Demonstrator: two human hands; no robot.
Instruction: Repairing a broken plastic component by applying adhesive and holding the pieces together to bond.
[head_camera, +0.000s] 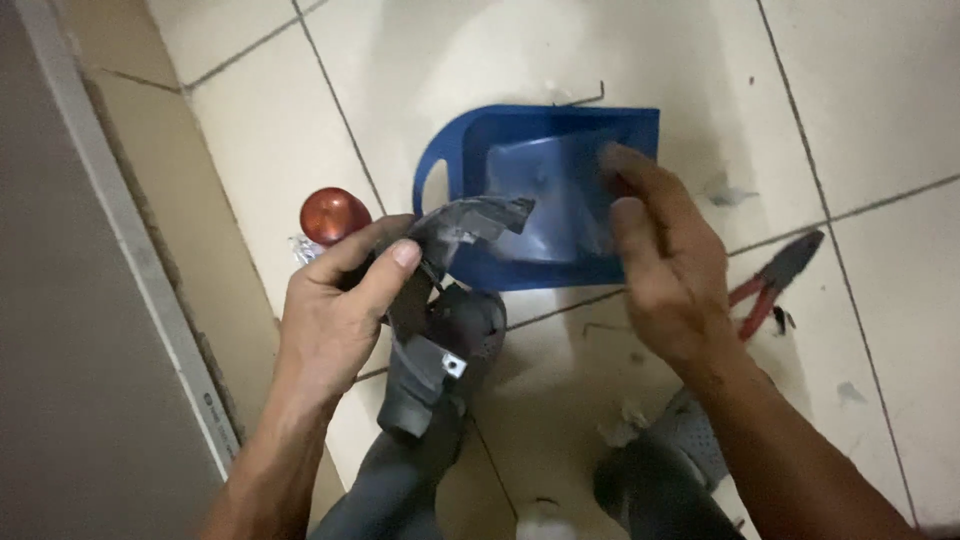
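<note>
My left hand (340, 300) grips a dark grey, curved plastic part (445, 300) with a small metal clip on it, held above the tiled floor. My right hand (665, 255) hovers to its right with fingers apart and holds nothing; it is blurred. Under both hands lies a blue plastic dustpan (530, 140) with a loop handle on its left. A red round bulb-like cap (333, 214) sits on the floor just beyond my left hand.
Red-handled pliers (775, 280) lie on the tiles to the right. A thin bent wire (585, 97) rests at the dustpan's far edge. Small scraps dot the floor. A cardboard sheet (170, 200) and a grey panel run along the left. My feet in grey shoes (690, 440) are below.
</note>
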